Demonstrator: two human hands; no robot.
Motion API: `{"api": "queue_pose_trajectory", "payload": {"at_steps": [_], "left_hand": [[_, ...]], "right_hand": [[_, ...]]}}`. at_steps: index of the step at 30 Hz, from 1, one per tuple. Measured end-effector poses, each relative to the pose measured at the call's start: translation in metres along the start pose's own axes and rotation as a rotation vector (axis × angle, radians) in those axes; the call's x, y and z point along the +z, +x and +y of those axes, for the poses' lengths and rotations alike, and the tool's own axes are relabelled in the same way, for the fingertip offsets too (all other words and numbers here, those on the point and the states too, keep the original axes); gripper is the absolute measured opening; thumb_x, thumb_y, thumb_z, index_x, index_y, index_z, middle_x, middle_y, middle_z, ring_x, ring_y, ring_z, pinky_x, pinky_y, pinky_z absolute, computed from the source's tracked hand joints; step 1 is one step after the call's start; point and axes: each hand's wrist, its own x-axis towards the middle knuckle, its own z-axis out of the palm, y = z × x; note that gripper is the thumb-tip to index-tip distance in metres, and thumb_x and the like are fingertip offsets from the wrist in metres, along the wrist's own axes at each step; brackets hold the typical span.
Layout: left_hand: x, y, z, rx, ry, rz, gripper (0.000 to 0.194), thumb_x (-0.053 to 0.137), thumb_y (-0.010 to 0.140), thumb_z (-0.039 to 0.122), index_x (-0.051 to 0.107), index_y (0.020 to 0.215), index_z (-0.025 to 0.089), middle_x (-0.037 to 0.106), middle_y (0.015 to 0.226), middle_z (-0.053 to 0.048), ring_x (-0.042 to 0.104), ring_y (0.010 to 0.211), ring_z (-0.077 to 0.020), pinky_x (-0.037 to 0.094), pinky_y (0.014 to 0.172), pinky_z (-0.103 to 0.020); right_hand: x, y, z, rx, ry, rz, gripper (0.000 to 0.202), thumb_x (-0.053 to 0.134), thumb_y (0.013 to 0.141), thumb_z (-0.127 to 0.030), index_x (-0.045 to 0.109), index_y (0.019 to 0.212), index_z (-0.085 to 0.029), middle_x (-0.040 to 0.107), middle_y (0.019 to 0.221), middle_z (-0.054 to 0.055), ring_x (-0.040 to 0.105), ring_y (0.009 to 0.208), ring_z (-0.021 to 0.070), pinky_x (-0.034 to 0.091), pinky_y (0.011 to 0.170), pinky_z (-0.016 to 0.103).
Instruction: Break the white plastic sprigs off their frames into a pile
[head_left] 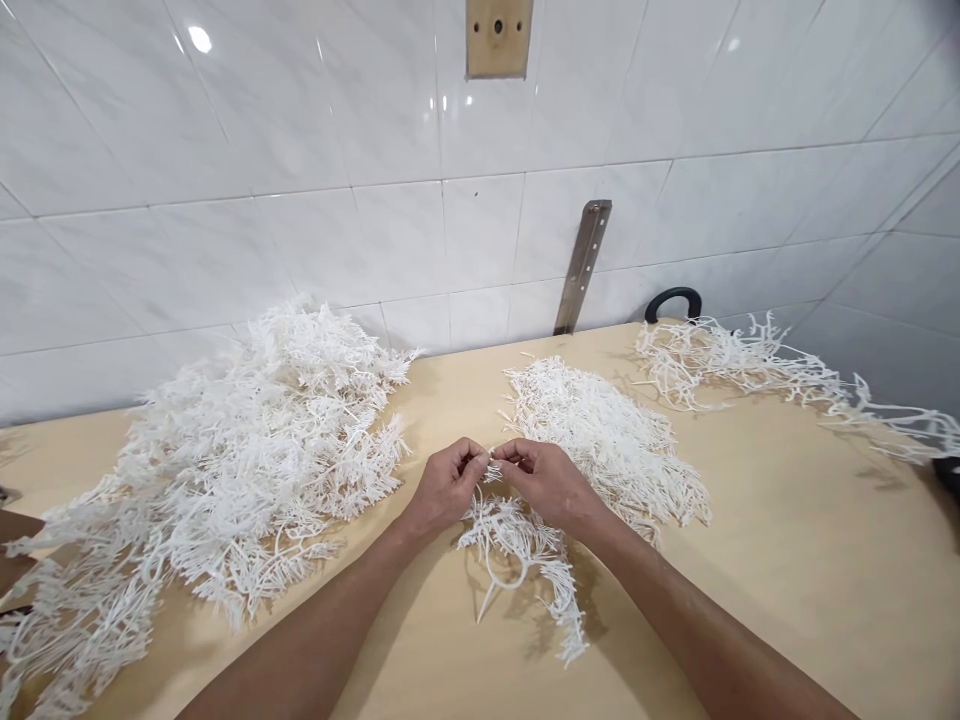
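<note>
Both of my hands meet over the middle of the table, pinching a white branching sprig (517, 535) that looks like an artificial plant stem. My left hand (448, 482) is closed with thumb and fingertips on one side of its upper end. On the other side my right hand (547, 482) pinches too, the fingertips nearly touching. Below the hands the sprig hangs down, with a looped stem and a drooping tip. Just beyond my right hand lies a pile of similar white sprigs (600, 430). The exact spot between the fingertips is too small to make out.
A large heap of white sprigs (262, 460) covers the left of the wooden table (787, 580). More bare white stems (750, 360) lie at the back right, by a black curved handle (673, 297). A metal strip (583, 265) leans on the tiled wall (300, 120).
</note>
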Motion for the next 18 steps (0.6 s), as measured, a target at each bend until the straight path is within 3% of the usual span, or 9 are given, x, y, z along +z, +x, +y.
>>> {"api": "queue_pose_trajectory", "payload": {"at_steps": [9,18], "left_hand": [[0.0026,-0.0007,-0.0011,0.001,0.07,0.055,0.024,0.052,0.088,0.037,0.055,0.075,0.016,0.049,0.065,0.003,0.043,0.06,-0.0111,0.035,0.058,-0.024],[0.004,-0.0029,-0.0018,0.064,0.246,0.04,0.019,0.045,0.089,0.027,0.05,0.074,0.018,0.047,0.062,0.004,0.04,0.058,-0.0108,0.033,0.058,-0.024]], "right_hand": [[0.007,-0.0028,-0.0031,0.006,-0.164,0.104,0.019,0.053,0.083,-0.03,0.069,0.079,-0.02,0.067,0.071,0.0,0.057,0.062,0.0152,0.04,0.055,0.026],[0.0084,-0.0074,0.0016,-0.366,-0.521,0.184,0.019,0.043,0.094,-0.02,0.057,0.081,-0.019,0.064,0.083,0.005,0.055,0.067,0.0154,0.037,0.06,0.027]]}}
